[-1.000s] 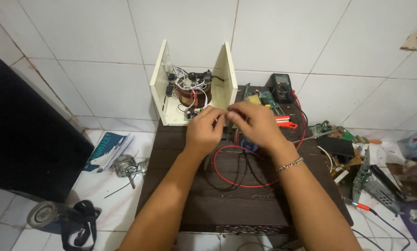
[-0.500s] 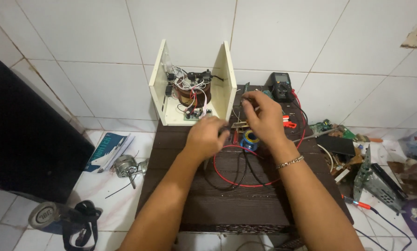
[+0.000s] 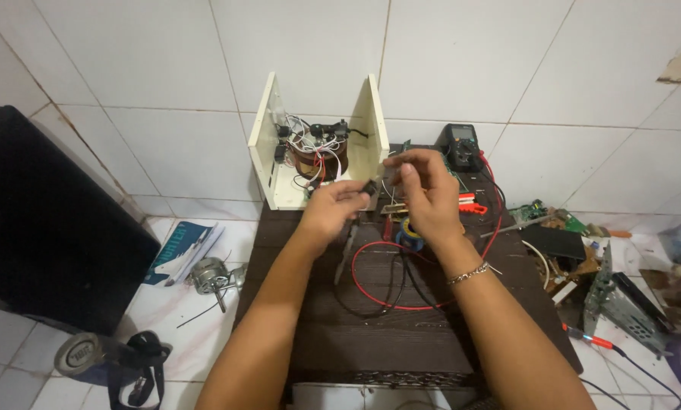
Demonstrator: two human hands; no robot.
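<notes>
We've got our left hand (image 3: 333,209) pinching a small black component (image 3: 369,187), just in front of the open cream metal casing (image 3: 371,121). Right hand (image 3: 424,190) is just right of it, fingertips together, contents unclear.

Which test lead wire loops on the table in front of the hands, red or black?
Both loop there, but the red wire makes the wide outer loop on the dark table; the black wire lies inside it, narrower.
</notes>
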